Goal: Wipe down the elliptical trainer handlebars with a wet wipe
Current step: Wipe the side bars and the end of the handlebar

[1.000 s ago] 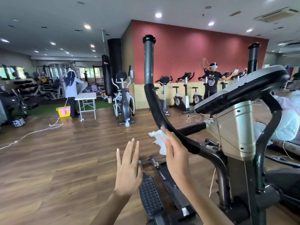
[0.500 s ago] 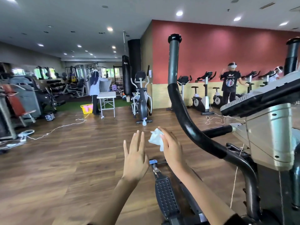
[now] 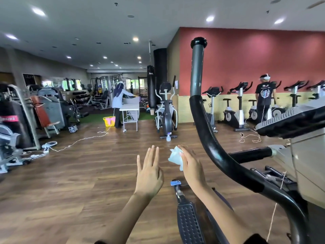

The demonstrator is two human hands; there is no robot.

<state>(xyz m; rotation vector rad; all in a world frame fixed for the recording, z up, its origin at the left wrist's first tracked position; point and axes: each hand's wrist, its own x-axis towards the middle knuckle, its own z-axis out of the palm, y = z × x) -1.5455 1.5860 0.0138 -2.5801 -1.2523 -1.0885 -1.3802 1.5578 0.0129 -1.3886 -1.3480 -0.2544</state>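
Approach step, looks like: right hand (image 3: 192, 169) holding crumpled wipe (image 3: 175, 156) in midair, near handlebar (image 3: 197, 117) but clear of it. Left hand (image 3: 149, 175) flat, fingers (image 3: 152, 155) straight, empty. Next likely needs wipe pressed onto handlebar, wrapped round, slid along curve.

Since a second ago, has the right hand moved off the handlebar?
Yes. The right hand, holding the wet wipe, has drawn left, away from the black handlebar it overlapped earlier; floor now shows between them.
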